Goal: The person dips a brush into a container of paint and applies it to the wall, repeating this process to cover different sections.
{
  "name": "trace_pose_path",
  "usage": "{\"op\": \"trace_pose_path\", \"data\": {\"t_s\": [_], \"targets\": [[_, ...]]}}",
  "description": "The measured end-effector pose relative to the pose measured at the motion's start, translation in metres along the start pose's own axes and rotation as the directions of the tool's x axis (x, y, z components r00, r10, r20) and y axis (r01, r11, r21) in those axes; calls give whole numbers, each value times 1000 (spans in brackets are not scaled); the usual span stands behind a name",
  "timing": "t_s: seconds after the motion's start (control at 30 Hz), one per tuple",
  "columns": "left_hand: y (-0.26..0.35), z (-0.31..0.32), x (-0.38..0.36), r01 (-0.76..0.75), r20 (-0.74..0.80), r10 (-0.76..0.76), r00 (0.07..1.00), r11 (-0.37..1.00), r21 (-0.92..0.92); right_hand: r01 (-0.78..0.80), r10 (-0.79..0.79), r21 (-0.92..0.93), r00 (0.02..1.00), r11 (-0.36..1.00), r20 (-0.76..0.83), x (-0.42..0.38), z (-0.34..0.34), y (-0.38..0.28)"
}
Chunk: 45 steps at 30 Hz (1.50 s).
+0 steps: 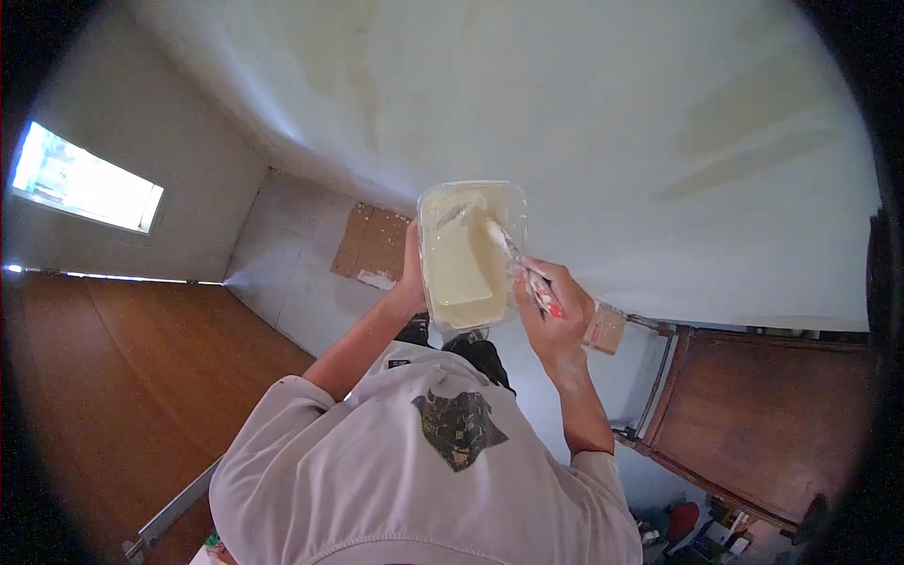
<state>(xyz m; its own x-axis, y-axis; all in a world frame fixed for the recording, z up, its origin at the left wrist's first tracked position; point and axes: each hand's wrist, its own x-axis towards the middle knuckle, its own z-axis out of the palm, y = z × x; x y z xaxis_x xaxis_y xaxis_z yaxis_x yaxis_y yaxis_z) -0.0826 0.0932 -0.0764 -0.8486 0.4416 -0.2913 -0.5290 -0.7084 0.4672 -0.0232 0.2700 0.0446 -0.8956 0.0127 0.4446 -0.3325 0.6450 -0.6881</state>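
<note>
the left hand (411, 268) supports the clear tub (476, 185) by its side, the fingers beneath hidden from view, while the right hand (557, 306) grips the brush (508, 249) by its red-marked, smeared handle. the tub is held up in front of the chest, just before the pale wall (603, 122), and the cream paint (459, 262) inside covers its bottom, with the brush's working end dipping in near the upper right part. the step in hand looks like loading the brush, and it would go best with the tub kept level, since the thin walls may flex if squeezed hard. better to wet only the tip, then press each face lightly against the inner wall so the excess runs back in. the handle is already coated, so a dry, light hold would help against slipping. drawing the brush out slowly, over the tub, should spare the shirt (377, 452) and the floor, where a piece of cardboard (372, 240) lies
</note>
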Motion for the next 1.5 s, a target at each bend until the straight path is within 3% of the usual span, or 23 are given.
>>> {"op": "trace_pose_path", "data": {"t_s": [0.03,0.1,0.17,0.23,0.27,0.37,0.47,0.57,0.7,0.8,0.97,1.07,1.17,1.27,1.37,1.47,1.5], "targets": [[83,-60,-19,-47,41,46,998,999,17,4,-3,-19,999,1000,35,30,83,-68],[94,-62,-17,-40,92,42,995,999,-24,88,-87,-1,994,996,60,35,94,-72],[106,-45,-28,104,162,-72,984,975,-195,143,-145,31,986,989,84,27,97,-74],[107,-30,-33,64,178,-31,984,981,-184,157,-164,68,980,985,116,19,98,-79],[110,-24,-35,46,188,-12,982,983,-178,169,-176,102,983,980,61,21,98,-85],[106,-30,-37,-56,99,61,993,997,-58,-191,196,258,981,947,4,6,99,-101],[111,-22,-58,-16,133,29,991,995,-97,-288,378,375,906,881,-191,-13,109,-123],[112,-9,-64,-51,86,56,995,997,-60,-364,454,352,865,862,-215,-21,110,-138],[109,-7,-68,12,221,-9,975,1000,-10,-462,598,519,792,719,-124,-28,111,-149],[36,9,-57,100,217,-95,972,995,-13,-405,693,728,709,553,-132,-54,56,-109],[-11,17,-74,150,42,-151,988,988,25,-339,771,861,629,380,-93,-88,24,-79],[-30,23,-72,117,-24,-116,993,989,89,-289,826,939,564,185,11,-103,12,-56],[-39,26,-75,126,53,-128,990,991,38,-190,882,981,468,44,51,-113,4,-41],[-49,12,-72,78,88,-76,993,997,-26,-159,880,984,452,-85,149,-117,-6,-27],[-55,-1,-67,52,167,-29,986,990,-133,-144,840,987,523,-75,141,-105,-17,-16],[-49,1,-54,-75,34,76,997,997,-6,-58,786,998,615,-28,58,-62,-31,-1],[-46,-4,-52,-81,50,84,995,996,-43,-43,763,996,646,81,-34,-43,-35,3]]}}
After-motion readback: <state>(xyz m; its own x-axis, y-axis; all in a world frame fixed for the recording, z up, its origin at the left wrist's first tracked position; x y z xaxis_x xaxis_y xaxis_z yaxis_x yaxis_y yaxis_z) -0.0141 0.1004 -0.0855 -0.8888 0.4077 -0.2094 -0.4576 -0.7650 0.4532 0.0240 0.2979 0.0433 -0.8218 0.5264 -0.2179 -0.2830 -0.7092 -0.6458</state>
